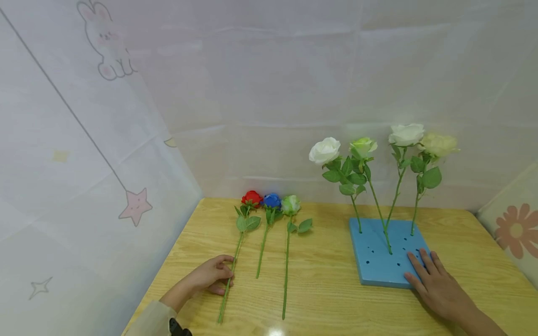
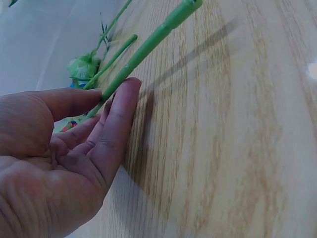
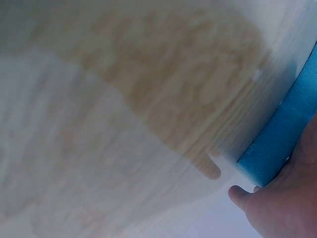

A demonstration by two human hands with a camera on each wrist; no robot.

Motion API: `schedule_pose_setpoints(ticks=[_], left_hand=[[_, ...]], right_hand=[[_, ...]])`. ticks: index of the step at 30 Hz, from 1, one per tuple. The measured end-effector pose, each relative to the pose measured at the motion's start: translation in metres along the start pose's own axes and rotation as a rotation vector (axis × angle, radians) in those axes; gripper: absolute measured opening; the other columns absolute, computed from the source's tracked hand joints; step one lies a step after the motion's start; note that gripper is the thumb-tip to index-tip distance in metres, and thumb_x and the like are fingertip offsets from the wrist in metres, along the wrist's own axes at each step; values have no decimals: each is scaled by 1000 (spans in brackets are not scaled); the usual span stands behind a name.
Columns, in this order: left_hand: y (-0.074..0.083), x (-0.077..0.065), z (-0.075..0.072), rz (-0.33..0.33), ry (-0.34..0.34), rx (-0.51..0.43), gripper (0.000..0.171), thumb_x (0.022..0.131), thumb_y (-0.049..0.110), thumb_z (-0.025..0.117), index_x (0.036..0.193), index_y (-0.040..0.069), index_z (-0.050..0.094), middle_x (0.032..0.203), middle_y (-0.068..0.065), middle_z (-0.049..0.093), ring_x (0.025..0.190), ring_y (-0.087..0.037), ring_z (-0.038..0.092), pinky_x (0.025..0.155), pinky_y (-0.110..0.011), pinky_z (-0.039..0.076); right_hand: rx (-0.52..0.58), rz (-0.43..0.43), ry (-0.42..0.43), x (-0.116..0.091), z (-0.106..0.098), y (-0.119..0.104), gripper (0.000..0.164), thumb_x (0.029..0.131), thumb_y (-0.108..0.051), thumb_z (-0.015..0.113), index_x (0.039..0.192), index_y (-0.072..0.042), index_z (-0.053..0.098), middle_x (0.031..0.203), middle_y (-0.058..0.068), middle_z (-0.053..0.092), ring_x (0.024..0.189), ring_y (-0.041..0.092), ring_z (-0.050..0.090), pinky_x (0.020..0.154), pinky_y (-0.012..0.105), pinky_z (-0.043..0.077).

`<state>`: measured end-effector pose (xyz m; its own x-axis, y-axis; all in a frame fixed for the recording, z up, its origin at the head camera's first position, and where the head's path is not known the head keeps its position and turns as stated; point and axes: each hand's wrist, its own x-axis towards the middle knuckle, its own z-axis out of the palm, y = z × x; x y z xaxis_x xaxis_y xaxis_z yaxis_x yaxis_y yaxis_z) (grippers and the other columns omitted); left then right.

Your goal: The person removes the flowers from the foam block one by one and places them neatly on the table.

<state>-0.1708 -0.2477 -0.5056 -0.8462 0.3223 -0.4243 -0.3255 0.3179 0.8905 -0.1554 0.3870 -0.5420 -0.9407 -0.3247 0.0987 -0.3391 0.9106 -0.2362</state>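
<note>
At the left of the head view, my left hand (image 1: 215,274) pinches the green stem of a red rose (image 1: 252,199) between thumb and fingers. The left wrist view shows that stem (image 2: 148,45) slanting up from the fingertips, its cut end above the wood and its shadow below. My right hand (image 1: 441,290) lies with straight, spread fingers on the near right corner of a blue foam board (image 1: 380,270) with holes. Only that board's side (image 3: 277,141) and part of the hand (image 3: 290,198) show in the right wrist view.
Beside the red rose lie a blue rose (image 1: 272,201) and a pale green rose (image 1: 290,205). Upright in the board stand several roses, among them a white rose (image 1: 325,151) and a yellow-green rose (image 1: 363,147). A pale curtain (image 1: 269,158) hangs behind the wooden table (image 1: 328,280).
</note>
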Motion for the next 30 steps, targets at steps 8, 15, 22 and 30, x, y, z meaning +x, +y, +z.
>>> schedule_pose_setpoints(ticks=[8,15,22,30], left_hand=[[5,0,-2,-19,40,46,57,105,26,56,148,-7,40,116,-20,58,95,-26,61,71,-40,62],[15,-3,-4,-38,95,120,53,106,30,56,143,-5,45,113,-21,58,93,-30,60,70,-45,62],[46,-3,1,31,176,276,42,105,32,57,132,0,54,102,-17,59,81,-29,59,63,-45,59],[81,20,35,147,76,351,32,105,29,59,125,5,60,100,-16,61,82,-32,63,66,-45,56]], right_hand=[[0,3,4,-2,2,2,68,110,-39,44,158,4,25,159,39,15,153,44,-9,118,36,-24],[7,-2,9,-1,2,2,67,109,-39,44,158,3,27,160,39,16,153,44,-8,119,37,-22],[54,91,-46,3,-2,-2,71,108,-49,42,161,-4,25,163,34,12,150,54,-1,106,79,17],[52,82,13,9,-5,-10,71,107,-50,45,160,-4,28,161,34,18,149,55,2,106,78,19]])
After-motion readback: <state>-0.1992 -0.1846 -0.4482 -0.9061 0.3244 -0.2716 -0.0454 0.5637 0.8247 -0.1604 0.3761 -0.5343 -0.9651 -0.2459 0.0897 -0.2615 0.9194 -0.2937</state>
